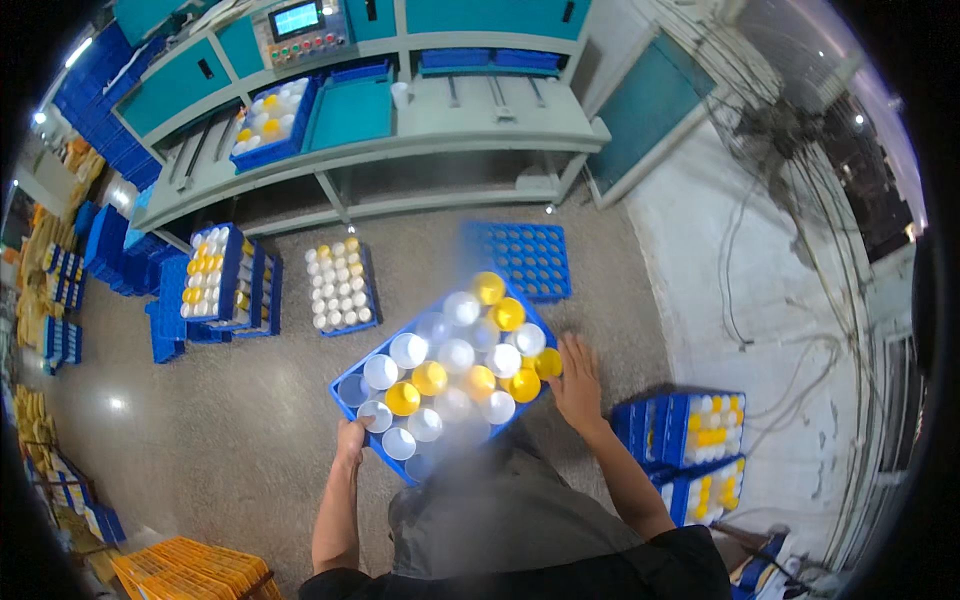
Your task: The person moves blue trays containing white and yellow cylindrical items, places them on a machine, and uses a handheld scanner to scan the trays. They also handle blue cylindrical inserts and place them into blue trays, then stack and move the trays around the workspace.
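Note:
A blue crate (345, 405) of round white and yellow cups (430, 378) lies slantwise in front of my torso. My left hand (351, 440) grips the crate's left side near its lower corner, its fingers partly hidden by the rim. Against the right end lies my right hand (578, 385), beside a yellow cup (548, 362) at the corner; its fingers are stretched out and its thumb side touches there. A hazy blur covers the crate's near middle and part of my dark clothing.
Ahead on the floor stand a blue crate (530, 262) with dark round spots and a crate of white cups (340, 287). Stacked crates (230, 275) are at left, others (690, 430) at right. A long workbench (450, 125) with a control panel (300, 30) spans the back.

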`<state>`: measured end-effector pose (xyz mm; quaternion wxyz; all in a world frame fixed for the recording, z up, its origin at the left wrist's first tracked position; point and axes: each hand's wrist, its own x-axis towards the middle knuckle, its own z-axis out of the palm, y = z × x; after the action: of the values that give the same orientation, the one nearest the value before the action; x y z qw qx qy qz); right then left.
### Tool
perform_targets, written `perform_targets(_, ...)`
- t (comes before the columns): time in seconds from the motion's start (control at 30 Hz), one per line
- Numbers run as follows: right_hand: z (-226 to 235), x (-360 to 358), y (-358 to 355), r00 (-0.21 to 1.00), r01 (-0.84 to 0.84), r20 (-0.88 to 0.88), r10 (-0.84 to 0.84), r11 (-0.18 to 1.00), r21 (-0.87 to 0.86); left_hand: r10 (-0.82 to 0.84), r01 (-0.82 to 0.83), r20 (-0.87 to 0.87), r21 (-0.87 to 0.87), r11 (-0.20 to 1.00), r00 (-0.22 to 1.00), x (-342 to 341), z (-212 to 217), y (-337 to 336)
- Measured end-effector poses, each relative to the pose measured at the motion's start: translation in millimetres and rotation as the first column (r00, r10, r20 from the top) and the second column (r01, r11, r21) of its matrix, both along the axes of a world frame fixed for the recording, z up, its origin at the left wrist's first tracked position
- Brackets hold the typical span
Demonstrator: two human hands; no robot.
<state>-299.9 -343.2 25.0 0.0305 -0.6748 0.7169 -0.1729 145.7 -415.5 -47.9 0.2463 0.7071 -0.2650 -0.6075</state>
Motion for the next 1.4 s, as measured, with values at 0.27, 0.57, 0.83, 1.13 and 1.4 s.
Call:
perform_targets(0.27, -75, -95, -194, 0.978, 0.102, 0.174, -0.117, 0.991, 0.091, 0.406, -0.431, -0.250, -0.054, 0.901, 0.879, -4, -35, -272)
perform_targets(0.57, -93, -89, -431, 0.923, -0.112, 0.380, -0.058, 0.905, 0.410, 0.556, -0.620, -0.382, -0.061, 0.782, 0.738, -20, -22, -595)
perform_targets(0.83, -80, -54, -573, 0.872, 0.014, 0.368, -0.324, 0.768, 0.641, 0.557, -0.648, -0.533, 0.021, 0.761, 0.637, -5, -40, -768)
perform_targets(1.13, -85, 13, -696, 0.889, 0.077, 0.299, -0.345, 0.759, 0.647, -0.351, 0.447, 0.451, -0.124, 0.886, 0.821, -37, 15, -904)
perform_targets(1.4, -76, 42, -775, 0.889, 0.081, 0.284, -0.359, 0.735, 0.673, -0.124, 0.509, 0.588, -0.553, 0.660, 0.799, 40, 98, -1079)
